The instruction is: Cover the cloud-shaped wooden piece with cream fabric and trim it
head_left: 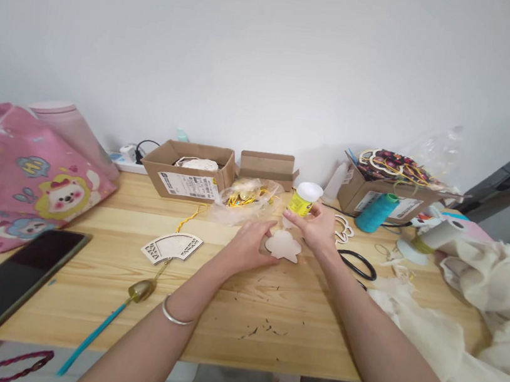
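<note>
A white bottle with a yellow label is gripped in my right hand, tilted above a flat, pale, flower-shaped wooden cutout. A white part of the bottle shows below the label, pointing down towards the cutout's upper edge; whether they touch I cannot tell. My left hand holds the cutout's left side on the table, thumb at the lower edge and fingers at the upper. To the left lies a fan-shaped wooden pendant with a yellow cord, a metallic bead and a teal tassel.
Behind are a cardboard box, a plastic bag of yellow cords and another filled box. At right are a teal thread spool, a black ring and cream fabric. A phone and pink bag lie left.
</note>
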The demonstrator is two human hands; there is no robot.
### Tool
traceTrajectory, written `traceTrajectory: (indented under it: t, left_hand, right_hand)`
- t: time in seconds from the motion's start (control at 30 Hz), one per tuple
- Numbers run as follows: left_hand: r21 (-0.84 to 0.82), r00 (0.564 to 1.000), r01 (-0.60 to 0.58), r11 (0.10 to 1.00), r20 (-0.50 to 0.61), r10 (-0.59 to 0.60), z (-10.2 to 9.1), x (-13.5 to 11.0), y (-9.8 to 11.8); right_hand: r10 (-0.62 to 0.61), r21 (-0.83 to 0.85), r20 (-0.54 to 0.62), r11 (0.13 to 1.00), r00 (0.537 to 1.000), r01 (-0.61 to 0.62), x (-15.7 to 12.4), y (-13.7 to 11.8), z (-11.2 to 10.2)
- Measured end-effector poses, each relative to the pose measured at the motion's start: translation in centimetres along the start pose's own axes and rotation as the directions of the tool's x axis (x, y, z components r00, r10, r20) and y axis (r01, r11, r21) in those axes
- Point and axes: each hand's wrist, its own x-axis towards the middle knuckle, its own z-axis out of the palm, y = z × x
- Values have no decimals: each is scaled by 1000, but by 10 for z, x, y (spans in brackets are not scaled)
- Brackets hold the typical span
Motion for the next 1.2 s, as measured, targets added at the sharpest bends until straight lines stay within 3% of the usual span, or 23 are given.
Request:
traceTrajectory:
  t: [0.3,0.63,0.8,0.9,1.03,1.2]
  left_hand:
    - [169,999,22,985,28,-27,-1,-4,10]
    - [195,999,21,981,25,-26,-3,-4,13]
    - [18,982,136,991,-138,-132,-5,1,5]
    - [-146,950,195,970,-216,-224,-8,3,-2]
    - [-200,935,214,956,-242,-260,-10,4,-7]
    - [-274,924,228,934,-242,-297,-9,4,-8]
  right_hand:
    - [80,152,-6,985,997,-78,2,4,0]
    - [112,203,-44,974,993,-101,2,-2,-3]
    - [161,368,-112,923,981,-109,3,-12,-10]
    - [76,293,-125,955,989,-36,5,-16,-16]
    - [21,318,-52,948,998,-3,6,-19,-20]
    - [147,400,-5,907,989,-132,5,-17,-16]
